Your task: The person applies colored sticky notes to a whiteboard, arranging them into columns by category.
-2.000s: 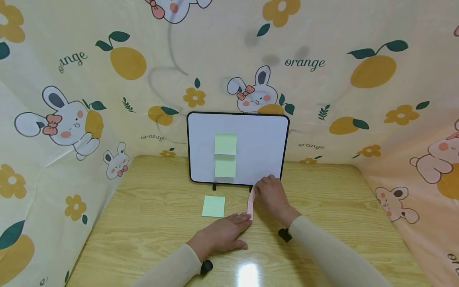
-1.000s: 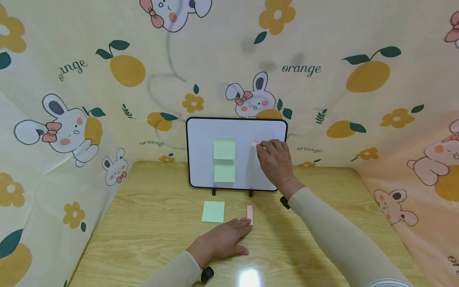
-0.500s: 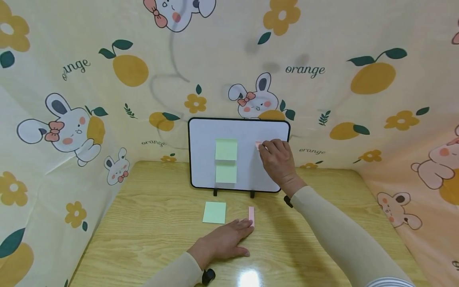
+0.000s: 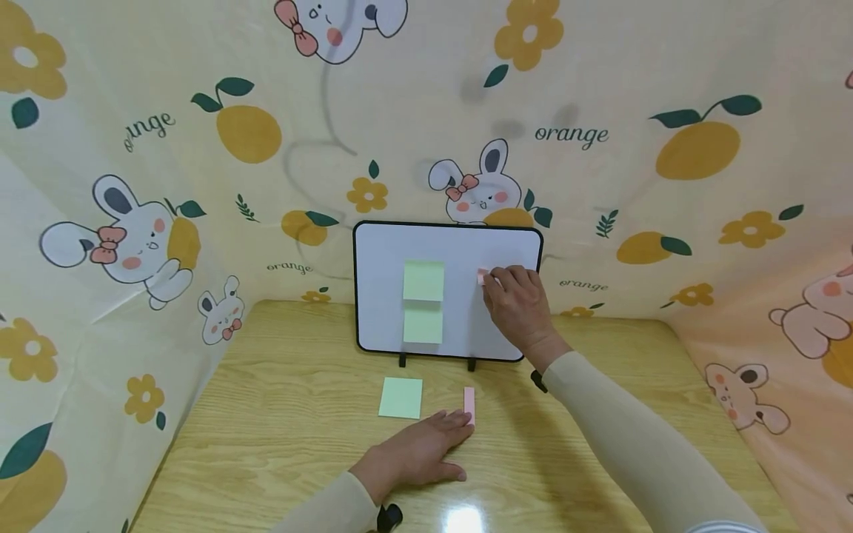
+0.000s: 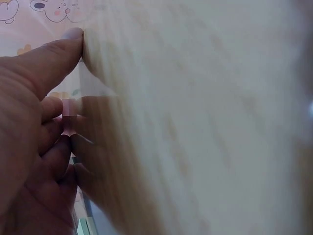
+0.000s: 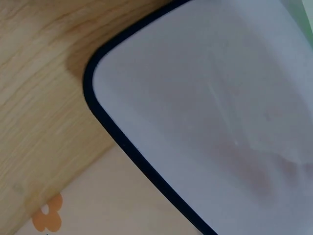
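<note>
In the head view, my right hand (image 4: 520, 305) pinches a small pink sticky note (image 4: 483, 276) against the right part of the whiteboard (image 4: 460, 248); most of the note is covered by my fingers. My left hand (image 4: 416, 453) lies palm down on the wooden table, fingertips on the near end of a narrow pink sticky-note pad (image 4: 469, 400). That pad (image 5: 69, 116) also shows by the fingers in the left wrist view. Two green sticky notes, an upper one (image 4: 423, 280) and a lower one (image 4: 423, 326), hang on the board one above the other.
A green sticky-note pad (image 4: 400, 398) lies on the table in front of the board, left of the pink pad. Black feet (image 4: 472, 364) hold up the black-framed board. Behind it and at the sides hangs a printed cloth (image 4: 313, 170). The right wrist view shows a board corner (image 6: 146, 98).
My right hand has pulled a pink note off the pad and carried it up to the board. Over the last second it has stayed about there. My left hand has kept its place.
</note>
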Demonstrator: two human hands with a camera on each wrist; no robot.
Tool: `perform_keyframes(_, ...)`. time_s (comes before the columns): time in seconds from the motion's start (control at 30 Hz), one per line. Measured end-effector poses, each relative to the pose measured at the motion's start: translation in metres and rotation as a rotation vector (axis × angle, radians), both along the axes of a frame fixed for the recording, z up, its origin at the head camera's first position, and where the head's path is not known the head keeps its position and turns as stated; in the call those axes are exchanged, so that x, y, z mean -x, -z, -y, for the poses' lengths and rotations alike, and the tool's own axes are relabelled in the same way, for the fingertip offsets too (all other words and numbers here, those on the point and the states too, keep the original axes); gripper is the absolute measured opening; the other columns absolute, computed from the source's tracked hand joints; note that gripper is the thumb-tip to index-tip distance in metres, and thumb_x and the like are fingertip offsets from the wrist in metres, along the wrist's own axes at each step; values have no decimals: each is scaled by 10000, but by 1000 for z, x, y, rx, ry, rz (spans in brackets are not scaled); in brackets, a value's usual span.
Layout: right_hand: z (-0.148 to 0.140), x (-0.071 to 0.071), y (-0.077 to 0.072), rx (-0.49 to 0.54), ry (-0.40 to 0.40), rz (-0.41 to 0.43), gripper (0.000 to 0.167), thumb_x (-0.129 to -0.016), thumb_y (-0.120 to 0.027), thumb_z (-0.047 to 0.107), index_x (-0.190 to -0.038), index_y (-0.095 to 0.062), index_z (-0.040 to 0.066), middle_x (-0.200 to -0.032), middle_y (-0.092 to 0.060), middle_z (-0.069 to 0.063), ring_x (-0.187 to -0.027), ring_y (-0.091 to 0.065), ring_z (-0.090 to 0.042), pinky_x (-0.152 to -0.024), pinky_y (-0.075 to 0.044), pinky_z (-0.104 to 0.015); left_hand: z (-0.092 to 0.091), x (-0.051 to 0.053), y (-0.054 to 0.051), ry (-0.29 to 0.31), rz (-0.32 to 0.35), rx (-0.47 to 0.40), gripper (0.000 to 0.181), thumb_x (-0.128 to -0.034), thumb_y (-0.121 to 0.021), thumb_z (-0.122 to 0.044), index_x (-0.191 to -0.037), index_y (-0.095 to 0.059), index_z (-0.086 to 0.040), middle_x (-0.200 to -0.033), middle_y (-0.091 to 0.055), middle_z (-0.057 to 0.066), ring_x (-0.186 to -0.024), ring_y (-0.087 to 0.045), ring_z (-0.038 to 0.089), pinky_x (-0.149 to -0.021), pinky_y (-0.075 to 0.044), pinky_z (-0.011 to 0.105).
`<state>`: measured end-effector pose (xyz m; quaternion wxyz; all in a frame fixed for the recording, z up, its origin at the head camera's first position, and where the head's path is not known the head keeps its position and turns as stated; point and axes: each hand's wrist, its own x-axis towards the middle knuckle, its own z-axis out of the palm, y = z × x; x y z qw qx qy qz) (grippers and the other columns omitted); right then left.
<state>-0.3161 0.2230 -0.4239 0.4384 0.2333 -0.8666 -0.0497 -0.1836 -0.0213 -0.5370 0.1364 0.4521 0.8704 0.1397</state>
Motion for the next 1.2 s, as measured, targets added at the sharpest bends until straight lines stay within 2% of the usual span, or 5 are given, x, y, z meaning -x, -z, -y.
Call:
perform_keyframes(0.37, -2, -5, 12, -51, 99, 165, 549, -998, -679, 381, -1422, -612, 39, -1267, -633, -158, -1115, -603, -382, -890, -556, -510, -3, 0, 2, 8, 14, -8, 741, -1038, -614, -526, -1637, -408, -142, -1736, -303, 7, -1613, -266, 170, -1317, -265, 351)
perform_keyframes(0.63, 1, -8, 24, -44, 176, 279, 743, -1027, -616, 516, -1565, -453, 29, -1409, -518, -178, -1220, -532, -394, -946, -528, -546, -5, -1, 2, -1, 26, -12, 747, -1034, -620, -531, -1640, -405, -151, -1739, -295, -7, -1614, -264, 174, -1314, -275, 359)
perform_keyframes(0.83, 4, -22, 47, -121, 212, 362, 755, -1073, -544, 500, -1623, -376, 11, -1639, -396, -169, -1495, -367, -385, -1203, -379, -590, -6, -2, -2, -1, 13, 14, 745, -1033, -625, -527, -1639, -407, -152, -1736, -303, -10, -1609, -273, 160, -1311, -277, 344)
perform_keyframes(1.0, 8, -32, 62, -125, 227, 434, 751, -1095, -511, 476, -1653, -306, 17, -1737, -283, -135, -1624, -208, -331, -1316, -199, -594, -11, 0, -15, 36, -135, 87, 662, -1031, -614, -554, -1568, -527, -175, -1661, -446, -16, -1553, -397, 180, -1272, -358, 348)
perform_keyframes(1.2, 12, -35, 69, -102, 227, 451, 748, -1099, -516, 462, -1658, -289, 20, -1753, -238, -121, -1639, -173, -308, -1330, -167, -571, -23, 15, -26, 52, -311, 98, 337, -1033, -637, -491, -1227, -755, -241, -1364, -677, -47, -1365, -563, 181, -1171, -473, 361)
